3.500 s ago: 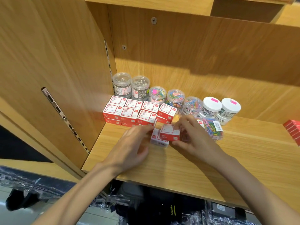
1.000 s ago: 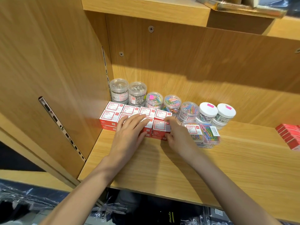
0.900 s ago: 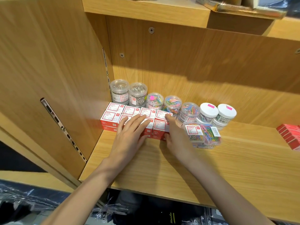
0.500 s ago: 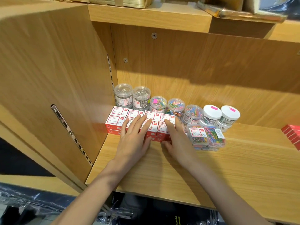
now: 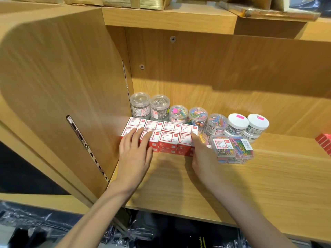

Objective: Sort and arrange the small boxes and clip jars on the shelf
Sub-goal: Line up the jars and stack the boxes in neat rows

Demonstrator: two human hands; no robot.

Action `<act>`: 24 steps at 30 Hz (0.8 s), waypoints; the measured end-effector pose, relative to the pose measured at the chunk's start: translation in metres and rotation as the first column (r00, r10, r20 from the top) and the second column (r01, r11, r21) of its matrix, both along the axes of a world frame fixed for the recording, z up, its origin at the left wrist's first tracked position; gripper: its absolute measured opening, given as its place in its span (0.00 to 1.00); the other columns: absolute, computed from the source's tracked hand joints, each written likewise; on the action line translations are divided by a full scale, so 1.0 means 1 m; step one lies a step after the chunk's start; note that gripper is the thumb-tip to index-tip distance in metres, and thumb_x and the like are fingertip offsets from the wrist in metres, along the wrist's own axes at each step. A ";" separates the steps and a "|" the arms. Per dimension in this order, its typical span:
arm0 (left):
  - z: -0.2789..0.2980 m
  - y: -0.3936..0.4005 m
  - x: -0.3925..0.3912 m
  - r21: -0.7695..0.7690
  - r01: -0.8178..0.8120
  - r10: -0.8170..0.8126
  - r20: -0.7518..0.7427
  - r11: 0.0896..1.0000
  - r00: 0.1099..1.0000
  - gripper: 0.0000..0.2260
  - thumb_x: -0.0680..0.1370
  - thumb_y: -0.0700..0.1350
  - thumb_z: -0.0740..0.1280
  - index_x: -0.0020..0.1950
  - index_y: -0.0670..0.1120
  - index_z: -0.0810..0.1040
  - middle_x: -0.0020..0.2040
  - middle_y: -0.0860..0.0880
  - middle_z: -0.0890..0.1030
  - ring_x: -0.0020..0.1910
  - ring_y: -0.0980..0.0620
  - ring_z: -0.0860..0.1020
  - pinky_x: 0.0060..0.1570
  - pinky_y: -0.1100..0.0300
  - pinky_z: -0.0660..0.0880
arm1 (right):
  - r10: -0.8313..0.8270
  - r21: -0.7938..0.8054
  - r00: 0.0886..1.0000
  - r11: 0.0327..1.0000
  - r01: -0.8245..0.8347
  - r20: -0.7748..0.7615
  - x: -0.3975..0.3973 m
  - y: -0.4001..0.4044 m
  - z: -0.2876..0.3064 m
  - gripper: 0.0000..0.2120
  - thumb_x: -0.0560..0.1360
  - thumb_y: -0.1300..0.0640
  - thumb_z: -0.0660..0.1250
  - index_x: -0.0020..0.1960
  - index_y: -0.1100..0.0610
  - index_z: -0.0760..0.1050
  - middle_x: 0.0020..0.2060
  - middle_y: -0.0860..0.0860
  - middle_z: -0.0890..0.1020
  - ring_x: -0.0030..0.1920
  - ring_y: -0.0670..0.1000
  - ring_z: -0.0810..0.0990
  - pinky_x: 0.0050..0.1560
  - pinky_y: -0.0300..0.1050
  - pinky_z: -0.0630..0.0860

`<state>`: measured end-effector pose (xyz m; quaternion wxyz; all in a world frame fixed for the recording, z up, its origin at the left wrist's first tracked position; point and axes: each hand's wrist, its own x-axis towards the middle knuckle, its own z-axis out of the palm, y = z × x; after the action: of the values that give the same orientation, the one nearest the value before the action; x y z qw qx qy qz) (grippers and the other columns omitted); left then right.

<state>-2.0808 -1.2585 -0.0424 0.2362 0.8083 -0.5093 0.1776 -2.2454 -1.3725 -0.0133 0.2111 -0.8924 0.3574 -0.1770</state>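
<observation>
Left grip (image 5: 134,152) spread flat atop eight-box block (image 5: 162,136); right grip (image 5: 202,154) spread against block's side; seven jars (image 5: 197,116) behind.

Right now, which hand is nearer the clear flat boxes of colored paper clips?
Right. The right hand sits just left of the clear flat boxes; the left hand rests on the red boxes farther left.

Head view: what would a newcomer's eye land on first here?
The block of red and white boxes in the shelf's back left corner, with the left hand lying flat on its front left boxes and the right hand against its right end. Behind runs a row of clip jars; two clear cases of coloured clips sit right of the boxes.
</observation>
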 end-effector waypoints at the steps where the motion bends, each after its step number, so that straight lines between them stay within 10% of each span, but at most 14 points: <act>1: -0.001 0.000 0.000 0.002 -0.005 0.005 0.003 1.000 1.000 0.17 0.77 0.48 0.57 0.65 0.45 0.69 0.64 0.43 0.72 0.64 0.41 0.67 0.65 0.50 0.58 | -0.012 -0.015 1.000 1.000 0.011 -0.014 0.001 0.001 -0.001 0.33 0.72 0.72 0.57 0.74 0.56 0.54 0.61 0.58 0.74 0.57 0.59 0.75 0.49 0.48 0.69; 18: -0.003 -0.007 0.002 -0.023 0.003 -0.002 0.030 1.000 1.000 0.17 0.76 0.48 0.64 0.64 0.47 0.72 0.63 0.44 0.73 0.62 0.42 0.68 0.61 0.46 0.61 | 0.048 -0.011 0.997 0.999 -0.047 0.059 -0.003 -0.012 -0.014 0.31 0.72 0.63 0.62 0.73 0.55 0.58 0.70 0.56 0.67 0.67 0.57 0.67 0.64 0.52 0.67; 24: 0.013 -0.018 -0.028 -0.203 0.090 -0.102 -0.051 0.975 0.993 0.18 0.73 0.44 0.57 0.61 0.42 0.72 0.63 0.41 0.72 0.62 0.44 0.65 0.62 0.51 0.59 | 0.022 -0.241 0.967 0.970 0.041 0.254 -0.049 -0.020 0.016 0.17 0.69 0.72 0.66 0.57 0.63 0.74 0.48 0.59 0.80 0.48 0.59 0.80 0.46 0.38 0.66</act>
<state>-2.1087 -1.2765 -0.0290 0.3400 0.7599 -0.5199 0.1914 -2.2941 -1.3920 0.0025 0.1431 -0.8796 0.3071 -0.3339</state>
